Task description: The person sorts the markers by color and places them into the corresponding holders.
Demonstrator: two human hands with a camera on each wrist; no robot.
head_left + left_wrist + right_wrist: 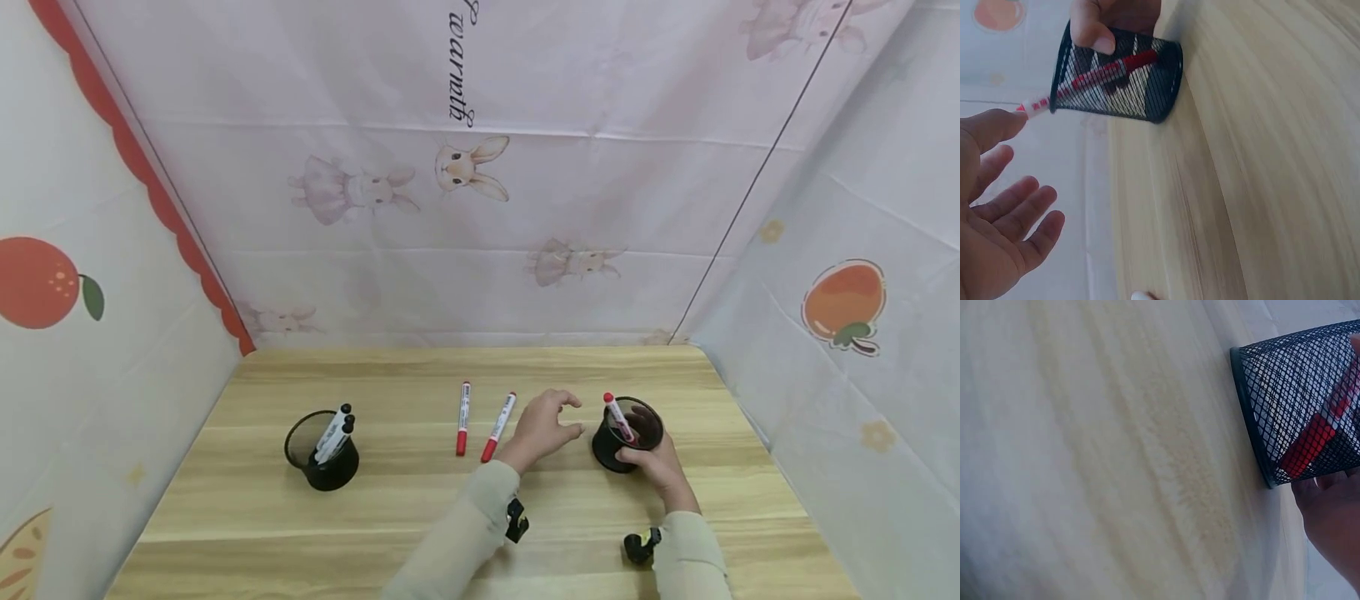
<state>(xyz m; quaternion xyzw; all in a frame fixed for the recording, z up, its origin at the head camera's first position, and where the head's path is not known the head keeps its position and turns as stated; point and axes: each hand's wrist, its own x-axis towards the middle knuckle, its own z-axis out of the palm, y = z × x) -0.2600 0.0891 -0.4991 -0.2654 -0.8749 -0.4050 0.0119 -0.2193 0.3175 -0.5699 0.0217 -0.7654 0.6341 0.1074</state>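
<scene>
Clearly, the fingers [1032,215] of the left hand [542,427] are parted and hold nothing, the thumb and forefinger bowed in a loose curve just short of the red marker [619,419]; those of the right hand [660,467] are clamped round the mesh cup [611,457], thumb on the near side. That marker leans inside the cup, red cap low, its other end poking past the rim. A stray left thumb could catch this end and lever the marker about; since the cup looks light and is gripped from one side, a knock might also tip it. Whether its base sits flat on the desk [300,542] I cannot tell. The left wrist lies just beside two loose markers [499,425], so drawing it back carelessly could set one rolling. As for pose, the left forearm [457,533] slants inward from the near edge with the palm turned toward the cup, while the right forearm [690,554] comes up steeper. Well apart, on the left, a second cup [336,473] holds black-capped markers [332,437].
</scene>
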